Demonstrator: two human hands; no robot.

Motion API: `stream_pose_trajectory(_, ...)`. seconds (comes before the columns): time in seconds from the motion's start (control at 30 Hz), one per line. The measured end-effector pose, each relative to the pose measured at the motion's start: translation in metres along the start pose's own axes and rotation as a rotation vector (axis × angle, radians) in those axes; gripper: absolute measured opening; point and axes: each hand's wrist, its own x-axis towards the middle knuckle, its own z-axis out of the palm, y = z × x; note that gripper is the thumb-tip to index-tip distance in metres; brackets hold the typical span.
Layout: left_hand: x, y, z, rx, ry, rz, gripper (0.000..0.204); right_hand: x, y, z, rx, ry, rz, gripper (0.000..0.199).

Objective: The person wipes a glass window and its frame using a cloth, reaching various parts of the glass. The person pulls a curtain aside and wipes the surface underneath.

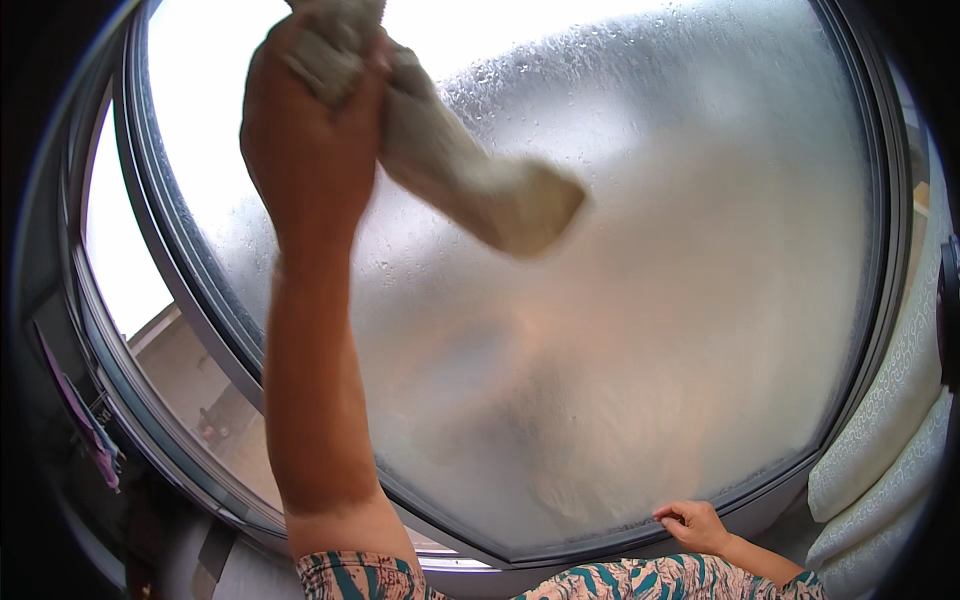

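My left hand (310,130) is raised high against a large window pane (650,300) and is shut on a beige cloth (480,180). The cloth hangs down and to the right from my fist and lies against the glass. The pane is fogged and covered with droplets and a soapy film. My right hand (692,524) rests low on the window's bottom frame (560,550), fingers curled on the edge, holding nothing. Both sleeves have a teal and pink leaf pattern.
A grey metal window frame (170,250) surrounds the pane, with a narrower side pane (120,260) to the left showing outdoors. A pale patterned curtain (890,430) hangs at the right. Purple cloth (90,430) hangs at the far left.
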Motion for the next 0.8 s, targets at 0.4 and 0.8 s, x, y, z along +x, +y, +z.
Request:
stream_pose_trajectory(0.4, -0.198, 0.074, -0.098, 0.120, -0.340, -0.085, 0.048, -0.006, 0.009, -0.006, -0.058, -0.056, -0.063, 0.021)
stream_pose_trajectory(0.8, -0.210, 0.018, -0.096, 0.110, 0.085, -0.384, 0.041, 0.006, 0.005, -0.016, -0.078, -0.156, -0.009, 0.020)
